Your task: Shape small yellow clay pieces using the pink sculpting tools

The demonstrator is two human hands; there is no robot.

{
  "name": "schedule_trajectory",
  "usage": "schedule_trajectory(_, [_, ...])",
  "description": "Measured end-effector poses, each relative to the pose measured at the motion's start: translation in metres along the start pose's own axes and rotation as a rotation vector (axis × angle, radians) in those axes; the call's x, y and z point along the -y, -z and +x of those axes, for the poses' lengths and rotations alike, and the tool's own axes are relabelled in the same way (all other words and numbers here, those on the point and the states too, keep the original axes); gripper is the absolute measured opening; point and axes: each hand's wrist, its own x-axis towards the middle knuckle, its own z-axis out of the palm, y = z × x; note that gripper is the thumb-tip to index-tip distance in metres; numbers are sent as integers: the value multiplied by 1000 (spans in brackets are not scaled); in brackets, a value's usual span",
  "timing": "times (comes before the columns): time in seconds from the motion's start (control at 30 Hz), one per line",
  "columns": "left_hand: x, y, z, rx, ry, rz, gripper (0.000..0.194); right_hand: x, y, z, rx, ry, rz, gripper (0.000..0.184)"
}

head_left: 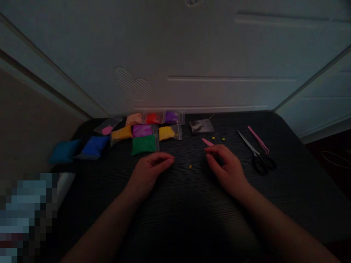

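My left hand [148, 171] rests low over the dark tabletop, thumb and forefinger pressed together. Whether something small sits between those fingertips is hidden. On the right, my right hand [229, 168] is loosely curved, with a small gap between thumb and forefinger and nothing visible in it. A pink flat-bladed tool [207, 142] lies just beyond its fingers, partly covered by them. Between my hands lies a tiny yellow piece [190, 166]. Behind the right hand are two more small pieces, one yellow [213, 138] and one yellow-green [223, 139].
Scissors [253, 149] with black handles and pink tweezers [258, 139] lie to the right. Several bags of coloured clay, including green [144, 144], yellow [166, 133] and blue [94, 146], lie at the back left. A dark bag [201, 126] lies near the white panel [208, 93].
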Motion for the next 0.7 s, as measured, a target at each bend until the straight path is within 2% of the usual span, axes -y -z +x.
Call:
schedule_trajectory(0.1, [0,-2,-1,11,1,-37,24,0,0,0,3,9,-7,16])
schedule_trajectory(0.23, [-3,-4,-1,80,-28,-104,33,2,0,-1,19,36,-9,18])
schedule_trajectory(0.53, [-11,-16,-14,224,35,-33,45,15,-18,-17,122,226,-29,18])
schedule_trajectory(0.7, [-14,-21,-21,288,49,14,44,18,-24,-21,119,270,-83,19])
